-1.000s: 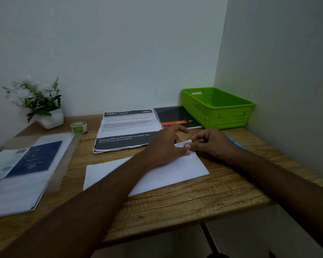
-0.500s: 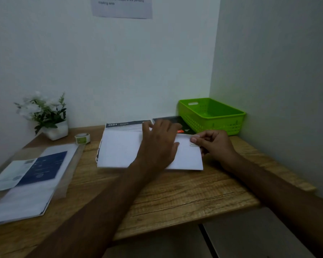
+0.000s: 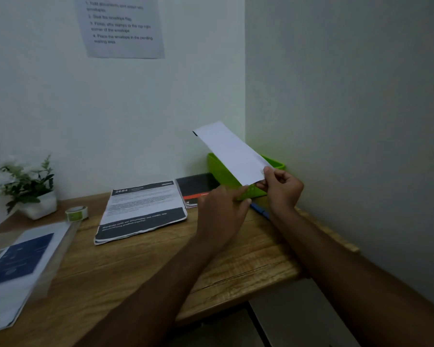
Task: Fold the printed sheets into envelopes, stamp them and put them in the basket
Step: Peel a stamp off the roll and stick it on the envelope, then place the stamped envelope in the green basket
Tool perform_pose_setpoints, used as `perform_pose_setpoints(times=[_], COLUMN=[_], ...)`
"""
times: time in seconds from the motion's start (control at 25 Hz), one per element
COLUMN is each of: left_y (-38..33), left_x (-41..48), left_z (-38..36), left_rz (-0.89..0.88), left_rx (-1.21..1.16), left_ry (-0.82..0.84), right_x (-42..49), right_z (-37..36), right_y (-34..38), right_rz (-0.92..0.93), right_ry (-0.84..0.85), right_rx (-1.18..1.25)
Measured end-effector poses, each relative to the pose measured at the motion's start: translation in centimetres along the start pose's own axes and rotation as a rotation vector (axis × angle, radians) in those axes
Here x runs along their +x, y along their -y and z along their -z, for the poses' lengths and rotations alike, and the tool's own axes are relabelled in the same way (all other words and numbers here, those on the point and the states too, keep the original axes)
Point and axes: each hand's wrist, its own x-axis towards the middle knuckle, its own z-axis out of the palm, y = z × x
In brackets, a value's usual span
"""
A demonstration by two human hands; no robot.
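Lifted off the worktop (image 3: 236, 259) since half a second ago, the white envelope (image 3: 231, 152) now slants in the air in front of the green basket (image 3: 218, 171), its lower end pinched by the fingers of the right hand (image 3: 282, 189). The left hand (image 3: 221, 214) hovers just beneath it, fingers loosely extended and gripping nothing, while the printed sheets (image 3: 142, 211) lie flat on the worktop to the left.

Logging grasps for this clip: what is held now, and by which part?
The right hand pinches the white envelope by its lower near end; the left hand looks empty.
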Motion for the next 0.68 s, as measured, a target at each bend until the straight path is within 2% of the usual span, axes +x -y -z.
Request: perform_pose_setpoints(times=[0.12,0.28,0.44,0.68], left_y=[-1.1,-1.8,-0.8,-0.5], left_x=[2.1,4.2,5.9,8.0], left_z=[-0.9,-2.1,-2.6,-3.1], left_rz=[0.192,0.306,0.296,0.259], left_rx=[-0.32,-0.536,-0.462,-0.263], left_ry=[0.117,0.273,0.275,0.302], right_x=[2.1,4.5,6.4,8.6], right_z=[0.6,0.8,0.5,-0.1], right_y=[-0.2,-1.0,-1.8,-1.4], right_rz=[0.052,0.009,-0.102,-0.201], right_ry=[-0.055,-0.12,-0.111,0.014], right_rx=[-0.06,-0.119,-0.173,-0.353])
